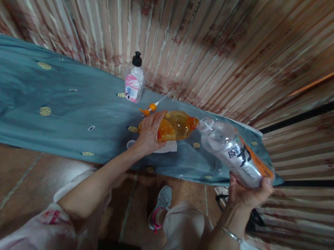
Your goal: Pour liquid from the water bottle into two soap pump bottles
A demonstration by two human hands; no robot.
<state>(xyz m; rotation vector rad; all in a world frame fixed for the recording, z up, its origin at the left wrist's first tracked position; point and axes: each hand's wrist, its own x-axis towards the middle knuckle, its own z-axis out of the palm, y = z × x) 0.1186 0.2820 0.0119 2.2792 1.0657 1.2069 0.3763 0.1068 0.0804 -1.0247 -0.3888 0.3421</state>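
Amber bottle [177, 126] and clear bottle [225, 144], held with their necks facing each other above the right-hand part of the cloth-covered surface [70, 103]. The amber bottle is translucent orange-yellow and smooth, with a rounded shoulder narrowing to a short neck; a deeper orange-red patch shows along its lower edge, beside the fingers. Its neck points right, the body lying nearly level across the view; whether it rests on the cloth cannot be told. The left hand [150, 133] grips its base end from above, fingers wrapped over the wall.

The clear bottle is colourless and glossy, with a wide bare mouth and a sloping shoulder. Its label carries a bold black character, a square black-and-white code and an orange band along one side. It lies obliquely, mouth toward the amber neck; whether the two rims touch is unclear. The right hand [247, 191] holds it near the base, thumb on one side and palm below.

Behind the left hand lies an orange pump head [150, 108] with a pale tube. Farther back, a black-topped dispenser [134, 80] with a pink-and-white label stands upright before the pleated curtain [171, 26].
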